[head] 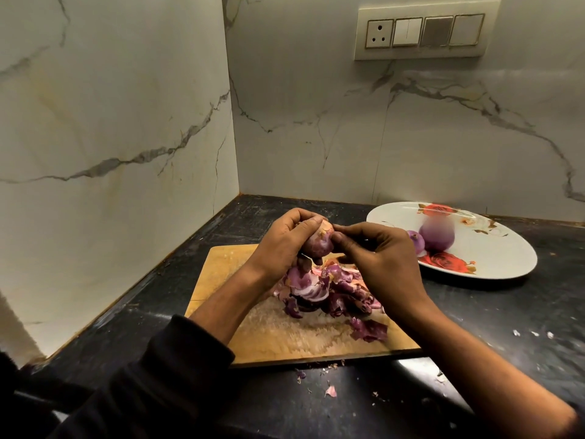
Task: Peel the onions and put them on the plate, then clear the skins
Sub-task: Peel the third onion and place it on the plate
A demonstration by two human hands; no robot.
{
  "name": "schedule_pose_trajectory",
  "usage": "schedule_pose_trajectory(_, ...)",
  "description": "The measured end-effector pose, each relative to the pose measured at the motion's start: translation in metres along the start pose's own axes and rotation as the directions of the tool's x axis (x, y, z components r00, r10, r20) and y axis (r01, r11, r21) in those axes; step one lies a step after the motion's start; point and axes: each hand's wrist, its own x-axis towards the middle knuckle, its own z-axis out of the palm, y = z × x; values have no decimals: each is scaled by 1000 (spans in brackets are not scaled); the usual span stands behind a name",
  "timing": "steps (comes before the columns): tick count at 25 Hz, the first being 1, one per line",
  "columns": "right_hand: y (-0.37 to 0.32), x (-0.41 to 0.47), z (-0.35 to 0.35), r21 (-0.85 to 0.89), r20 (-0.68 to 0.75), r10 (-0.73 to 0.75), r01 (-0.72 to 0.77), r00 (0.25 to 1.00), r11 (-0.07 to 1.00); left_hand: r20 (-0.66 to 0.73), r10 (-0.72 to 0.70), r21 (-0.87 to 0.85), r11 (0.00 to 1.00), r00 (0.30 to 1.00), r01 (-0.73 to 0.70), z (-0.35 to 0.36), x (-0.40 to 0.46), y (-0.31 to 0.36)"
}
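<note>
Gripping an onion (317,243) in left hand (281,245) over the cutting board (221,267); pinching its skin with right hand (376,258); skins (326,289) piled beneath.

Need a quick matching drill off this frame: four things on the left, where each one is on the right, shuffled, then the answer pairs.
Things
1. onion being peeled
2. peeled onions
3. pile of skins
4. power socket

Places
A. on the wooden cutting board
B. on the wall, upper right
C. on the flowered plate
D. held in the left hand, with the right hand pinching at its top

Pairs: 1-D, 2-C, 3-A, 4-B
</note>
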Motion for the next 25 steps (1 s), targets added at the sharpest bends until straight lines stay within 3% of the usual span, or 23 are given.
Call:
schedule_pose_trajectory(6, 2, 0, 3, -107, -97, -59, 49, 993, 993, 14, 2, -15, 1000, 1000, -1, 0, -4, 2)
schedule_pose_trajectory(11, 5, 1, 3, -183, -95, -51, 33, 994, 983, -31, -7, -57, 998, 999, 6, -2, -3, 2)
schedule_pose_trajectory(18, 10, 8, -1, -487, 108, 16, 39, 994, 873, -67, 4, 7, 1000, 998, -4, -2, -1, 2)
schedule_pose_trajectory(25, 0, 6, -5, -493, 299, 104, 61, 949, 868, -74, -32, 41, 999, 997, 36, -2, -2, 5)
